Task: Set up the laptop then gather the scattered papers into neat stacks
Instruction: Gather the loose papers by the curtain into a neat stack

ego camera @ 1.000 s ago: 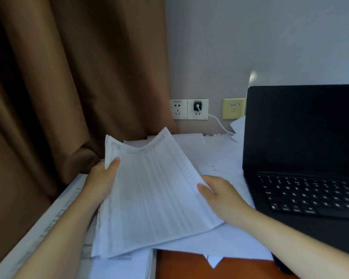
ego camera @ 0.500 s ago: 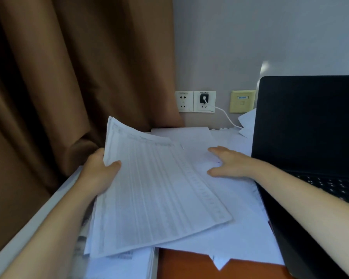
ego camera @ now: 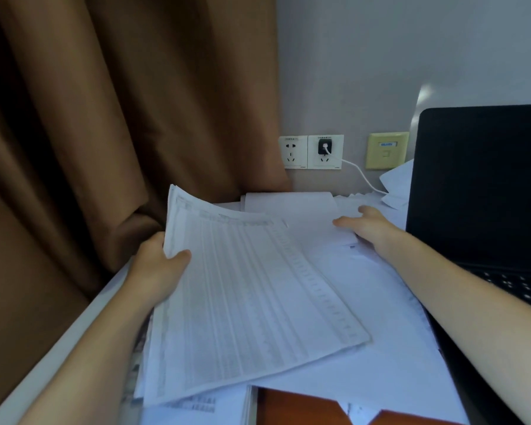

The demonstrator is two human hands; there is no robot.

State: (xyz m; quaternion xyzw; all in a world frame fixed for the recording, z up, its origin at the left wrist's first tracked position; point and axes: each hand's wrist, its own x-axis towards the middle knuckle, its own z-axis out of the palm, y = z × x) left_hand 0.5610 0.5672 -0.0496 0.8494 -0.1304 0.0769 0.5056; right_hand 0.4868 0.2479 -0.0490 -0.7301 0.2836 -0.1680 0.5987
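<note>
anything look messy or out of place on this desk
Yes: loose sheets lie overlapping and askew left of the laptop, and the bundle in the left hand is fanned, its edges uneven.

L hand [ego camera: 157, 268] grips paper stack [ego camera: 252, 302]; R hand [ego camera: 371, 229] on loose sheets [ego camera: 380, 332].

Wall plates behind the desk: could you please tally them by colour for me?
White: 2, the empty socket plate and the socket plate with the black plug
Yellow: 1, the yellow plate
Total: 3
</note>
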